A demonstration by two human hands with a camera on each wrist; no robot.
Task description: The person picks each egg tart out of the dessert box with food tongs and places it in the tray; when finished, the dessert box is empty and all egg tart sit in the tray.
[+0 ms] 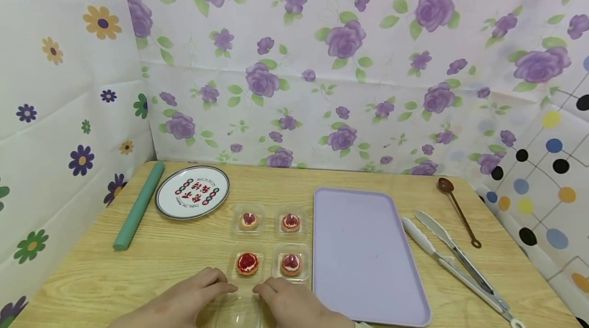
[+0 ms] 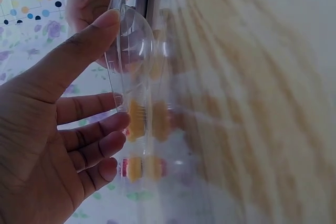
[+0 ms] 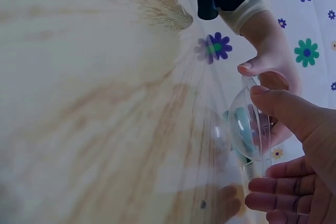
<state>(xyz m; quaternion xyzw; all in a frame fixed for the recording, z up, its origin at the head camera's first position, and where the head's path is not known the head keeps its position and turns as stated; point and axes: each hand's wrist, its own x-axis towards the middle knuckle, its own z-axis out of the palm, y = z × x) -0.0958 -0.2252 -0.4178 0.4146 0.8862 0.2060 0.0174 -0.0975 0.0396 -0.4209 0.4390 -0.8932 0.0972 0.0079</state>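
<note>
Near the front edge of the table, a clear plastic box [image 1: 238, 312] with a rounded shell is between my two hands. My left hand [image 1: 195, 295] pinches one side of its rim, thumb on one face and fingertips along the other. My right hand [image 1: 292, 305] grips the opposite side the same way, as the right wrist view shows of the clear box [image 3: 245, 124]. Just beyond my fingertips stand several small clear boxes, each with a little fruit tart: a red-topped tart [image 1: 247, 263] and a berry tart [image 1: 291, 263] nearest, two more berry-topped ones behind.
A lilac tray [image 1: 363, 256] lies right of the tarts. Metal tongs [image 1: 460, 266] and a brown ladle [image 1: 460, 210] are farther right. At the back left are a white plate [image 1: 184, 177] with red lettering and a green roll [image 1: 140, 208]. Flowered cloth [image 1: 313, 98] hangs behind.
</note>
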